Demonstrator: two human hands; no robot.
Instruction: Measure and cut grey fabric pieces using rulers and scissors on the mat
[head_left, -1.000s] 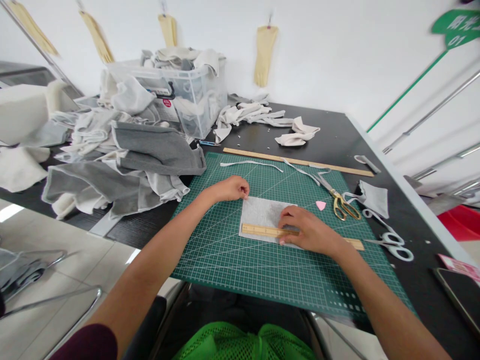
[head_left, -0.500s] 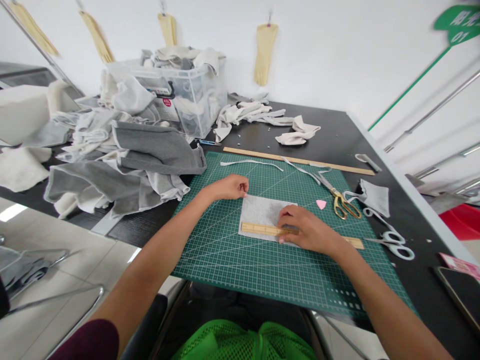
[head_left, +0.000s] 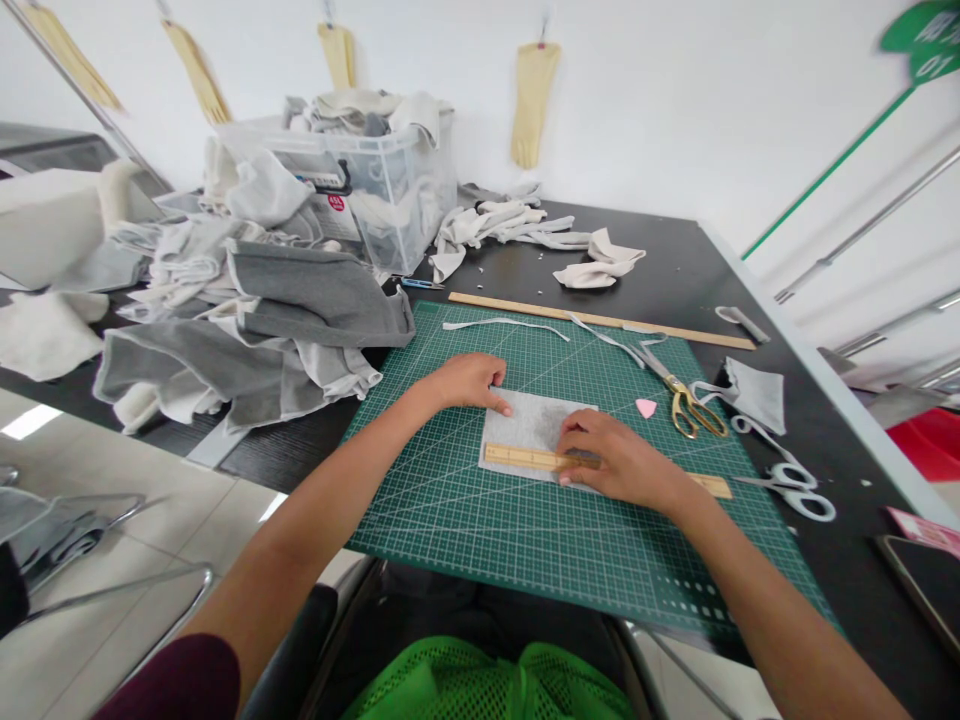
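Note:
A light grey piece of fabric point(head_left: 529, 412) lies flat on the green cutting mat point(head_left: 465, 530). Across its lower part runs a short wooden ruler point(head_left: 517, 457), whose right end shows beyond my right wrist. My right hand point(head_left: 604, 455) grips the ruler from above with bent fingers and thumb, over the fabric's right side. At the fabric's upper left corner is my left hand point(head_left: 474, 382), thumb stretched out over the cloth and apart from the curled fingers, with nothing visible between them. A pink triangular chalk piece point(head_left: 646, 408) lies right of the fabric.
Gold-handled scissors point(head_left: 686, 405) and white-handled scissors point(head_left: 799, 490) lie at the right. A long wooden ruler point(head_left: 600, 320) spans the mat's back edge. Grey cloths point(head_left: 315, 290) pile up at the left before a clear plastic box point(head_left: 390, 190). A phone point(head_left: 922, 580) sits far right.
My left hand has shifted slightly right and its thumb has spread away from the fingers, over the fabric's corner. My right hand stays on the ruler.

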